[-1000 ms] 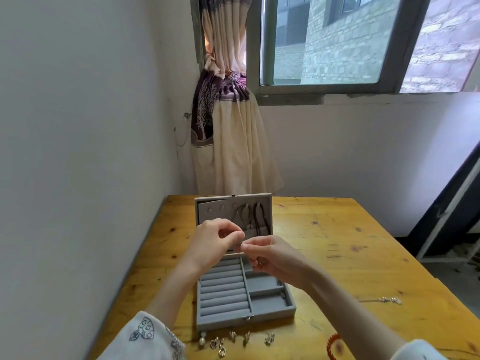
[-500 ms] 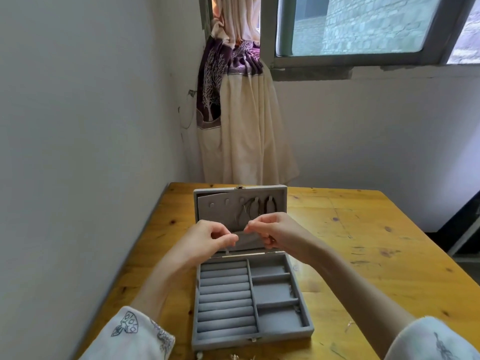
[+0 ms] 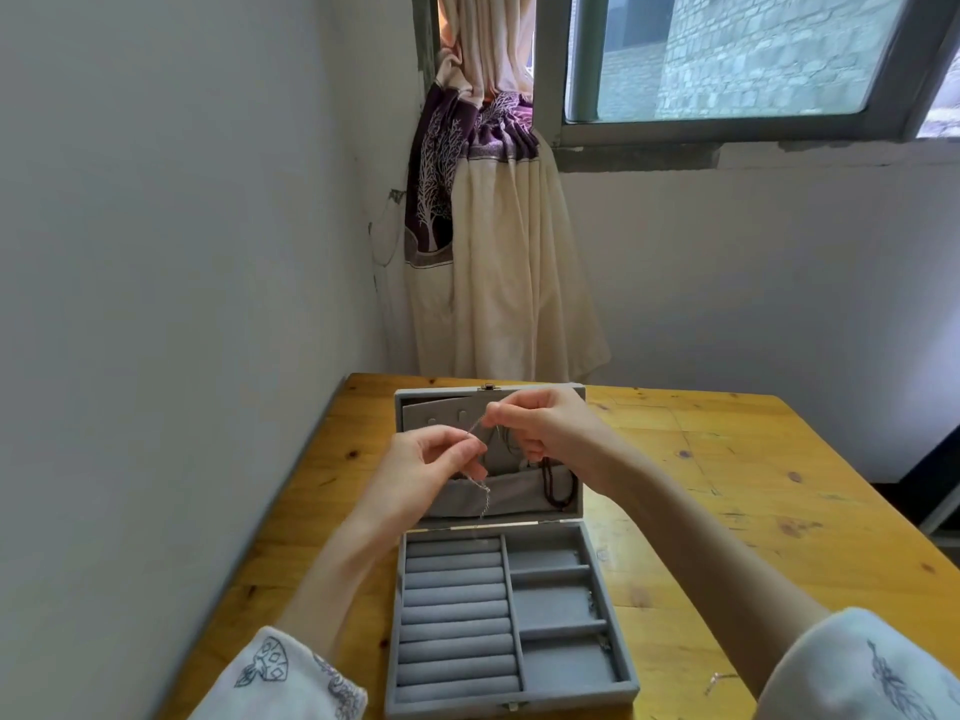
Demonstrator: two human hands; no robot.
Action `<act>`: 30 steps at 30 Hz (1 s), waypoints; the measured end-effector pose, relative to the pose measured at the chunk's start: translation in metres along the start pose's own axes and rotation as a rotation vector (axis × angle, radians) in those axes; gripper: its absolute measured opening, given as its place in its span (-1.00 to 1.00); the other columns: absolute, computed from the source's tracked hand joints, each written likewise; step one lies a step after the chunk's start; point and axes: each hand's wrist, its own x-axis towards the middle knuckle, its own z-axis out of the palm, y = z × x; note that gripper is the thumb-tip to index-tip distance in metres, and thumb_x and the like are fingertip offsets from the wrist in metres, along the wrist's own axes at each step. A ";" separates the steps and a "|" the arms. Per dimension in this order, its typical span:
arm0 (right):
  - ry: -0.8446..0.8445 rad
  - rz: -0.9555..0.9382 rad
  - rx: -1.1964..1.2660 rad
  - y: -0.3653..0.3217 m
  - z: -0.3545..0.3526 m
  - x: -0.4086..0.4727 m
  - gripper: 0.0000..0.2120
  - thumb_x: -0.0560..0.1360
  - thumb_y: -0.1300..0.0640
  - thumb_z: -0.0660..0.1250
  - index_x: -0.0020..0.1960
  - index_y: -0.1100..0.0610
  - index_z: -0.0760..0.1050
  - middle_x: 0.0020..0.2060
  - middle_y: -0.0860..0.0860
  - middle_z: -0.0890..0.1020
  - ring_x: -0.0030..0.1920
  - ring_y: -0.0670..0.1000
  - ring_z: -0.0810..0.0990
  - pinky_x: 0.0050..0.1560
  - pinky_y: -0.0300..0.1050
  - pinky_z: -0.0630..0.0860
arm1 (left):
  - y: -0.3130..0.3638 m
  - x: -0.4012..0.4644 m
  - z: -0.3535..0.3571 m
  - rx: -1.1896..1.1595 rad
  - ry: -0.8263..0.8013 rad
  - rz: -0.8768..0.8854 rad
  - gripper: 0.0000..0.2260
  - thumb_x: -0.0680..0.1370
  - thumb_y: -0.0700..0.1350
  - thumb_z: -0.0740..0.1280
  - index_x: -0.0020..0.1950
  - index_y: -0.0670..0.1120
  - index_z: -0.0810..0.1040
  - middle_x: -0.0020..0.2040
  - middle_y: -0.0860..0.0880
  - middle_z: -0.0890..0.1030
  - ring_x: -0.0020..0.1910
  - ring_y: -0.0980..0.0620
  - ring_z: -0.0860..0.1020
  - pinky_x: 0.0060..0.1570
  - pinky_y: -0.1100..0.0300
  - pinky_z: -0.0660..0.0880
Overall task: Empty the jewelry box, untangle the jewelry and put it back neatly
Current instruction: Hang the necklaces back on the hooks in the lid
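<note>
Domestic room in a home. Indicators: knotted wooden bench (image 3: 727, 485) set in a corner of plain white walls (image 3: 156, 252), tied-back patterned curtain (image 3: 488, 241), sliding window (image 3: 727, 59) facing brick.

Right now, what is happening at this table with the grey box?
A person is working on a thin silver chain. The left hand and the right hand each pinch it, holding it in front of the upright lid of the open grey jewelry box. One end dangles below the left hand. The tray compartments look nearly empty. A dark beaded necklace hangs inside the lid. The box sits on a wooden table.
</note>
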 end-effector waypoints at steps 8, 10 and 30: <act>0.053 -0.050 0.080 0.017 0.020 0.021 -0.83 0.56 0.18 0.21 -0.16 0.15 0.52 -0.09 0.15 0.65 -0.12 -0.01 0.60 -0.13 -0.18 0.58 | 0.005 0.018 -0.019 0.152 0.178 0.032 -0.87 0.55 -0.09 0.26 -0.05 -0.05 0.60 -0.28 -0.02 0.61 -0.24 0.09 0.56 -0.12 0.21 0.52; 0.043 -0.041 0.095 0.022 0.025 0.025 -0.83 0.58 0.18 0.17 -0.14 0.15 0.49 -0.03 0.17 0.65 -0.05 0.02 0.61 -0.18 -0.18 0.59 | 0.005 0.023 -0.017 0.224 0.232 0.046 -0.87 0.55 -0.10 0.26 -0.06 -0.07 0.60 -0.25 0.00 0.60 -0.21 0.08 0.55 -0.18 0.28 0.50; 0.509 -0.121 -0.652 0.067 0.027 0.031 -0.75 0.59 0.04 0.08 -0.04 0.18 0.44 -0.20 0.16 0.65 -0.16 0.19 0.60 -0.18 0.01 0.49 | -0.027 0.059 0.028 0.941 0.411 0.224 -0.85 0.52 -0.04 0.28 -0.07 -0.04 0.62 0.06 -0.03 0.50 0.13 -0.06 0.43 0.26 -0.17 0.17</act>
